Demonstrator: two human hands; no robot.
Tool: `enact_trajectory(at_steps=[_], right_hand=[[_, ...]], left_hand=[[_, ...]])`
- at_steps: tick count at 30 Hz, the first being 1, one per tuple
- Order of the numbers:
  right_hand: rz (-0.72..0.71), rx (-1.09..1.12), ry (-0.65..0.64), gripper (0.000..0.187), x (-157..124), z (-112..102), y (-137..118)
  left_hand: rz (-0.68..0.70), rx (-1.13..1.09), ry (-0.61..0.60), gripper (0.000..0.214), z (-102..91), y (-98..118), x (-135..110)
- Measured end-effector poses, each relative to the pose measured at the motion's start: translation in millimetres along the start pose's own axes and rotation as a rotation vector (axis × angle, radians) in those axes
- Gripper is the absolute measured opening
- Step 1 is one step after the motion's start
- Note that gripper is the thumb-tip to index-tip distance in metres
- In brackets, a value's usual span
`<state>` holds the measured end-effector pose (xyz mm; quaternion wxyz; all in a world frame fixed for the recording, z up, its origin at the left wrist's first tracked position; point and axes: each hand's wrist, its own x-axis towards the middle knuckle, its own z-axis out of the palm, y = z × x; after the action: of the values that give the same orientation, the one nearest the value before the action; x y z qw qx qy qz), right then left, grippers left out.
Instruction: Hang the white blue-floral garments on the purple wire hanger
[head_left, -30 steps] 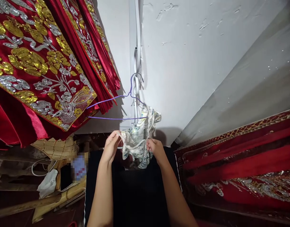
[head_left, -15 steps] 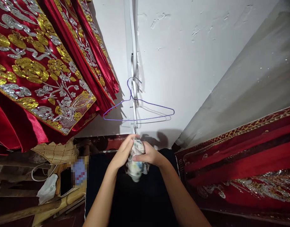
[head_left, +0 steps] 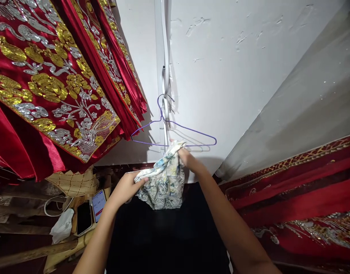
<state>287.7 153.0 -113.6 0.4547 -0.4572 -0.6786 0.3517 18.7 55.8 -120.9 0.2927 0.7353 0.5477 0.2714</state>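
Observation:
A pale garment with a blue and yellow floral print (head_left: 165,180) hangs stretched between my two hands. Its gathered cloth looks like shorts or a small skirt, but I cannot tell which. My left hand (head_left: 131,186) grips the lower left end of its band, thumb on top. My right hand (head_left: 188,158), higher up, is closed on the band's other end. Just behind that raised end is the bottom bar of a purple wire hanger (head_left: 192,131), which hangs from a white strap (head_left: 165,49) against the wall.
Red embroidered cloths with gold and silver sequins (head_left: 86,110) hang at the upper left. Two phones (head_left: 84,219), a crumpled white tissue (head_left: 62,225) and a white cable lie on wooden furniture at the lower left. More red embroidered fabric (head_left: 306,190) is on the right.
The bunched garment has been spread out between my hands. My right hand has risen toward the hanger, while my left hand has moved left and slightly down. The view has shifted slightly.

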Motion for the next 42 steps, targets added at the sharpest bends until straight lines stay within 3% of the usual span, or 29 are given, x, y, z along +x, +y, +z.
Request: enact_trajectory(at_steps=[4,9,11,14,17,21,23,25,29,30,32,36,40,42], right_hand=[[0.11,-0.035,0.063,0.025,4,15,17],[0.071,-0.062,0.144,0.018,-8,4,23],[0.032,-0.072,0.15,0.02,-14,-2,19],[-0.019,-0.094,0.163,0.021,-19,-8,12],[-0.044,-0.105,0.137,0.022,-23,-9,5],[-0.045,-0.069,0.036,0.023,-31,-6,-6],[-0.06,-0.059,0.003,0.017,-37,-9,-12],[-0.072,-0.062,0.055,0.008,-42,-18,-18],[-0.019,-0.036,0.454,0.078,-45,-53,-21],[0.004,-0.025,0.517,0.09,-45,-63,-20],[0.054,-0.023,0.506,0.1,-42,-81,-19],[0.159,-0.115,0.286,0.073,-37,-103,-26],[0.153,-0.123,0.311,0.031,-39,-108,-45],[0.14,-0.064,0.295,0.026,-41,-112,-52]], left_hand=[[-0.039,0.042,-0.037,0.039,-18.1,-4,-13],[-0.079,0.27,-0.099,0.034,-47.7,-29,-17],[-0.022,0.314,-0.022,0.027,-59.6,-33,-12],[0.087,0.289,0.206,0.024,-69.5,-23,1],[0.165,0.179,0.344,0.023,-65.7,-1,19],[0.269,0.022,0.326,0.015,-48.2,26,45],[0.306,-0.032,0.363,0.029,-41.3,30,54],[0.328,-0.029,0.385,0.039,-39.0,26,59],[0.331,0.065,0.399,0.035,-50.0,14,62],[0.334,0.075,0.398,0.034,-55.1,12,62],[0.356,0.089,0.377,0.033,-66.2,13,63],[0.409,0.167,0.364,0.029,-82.3,22,65],[0.378,0.266,0.439,0.03,-86.1,26,63],[0.345,0.283,0.478,0.03,-87.6,24,64]])
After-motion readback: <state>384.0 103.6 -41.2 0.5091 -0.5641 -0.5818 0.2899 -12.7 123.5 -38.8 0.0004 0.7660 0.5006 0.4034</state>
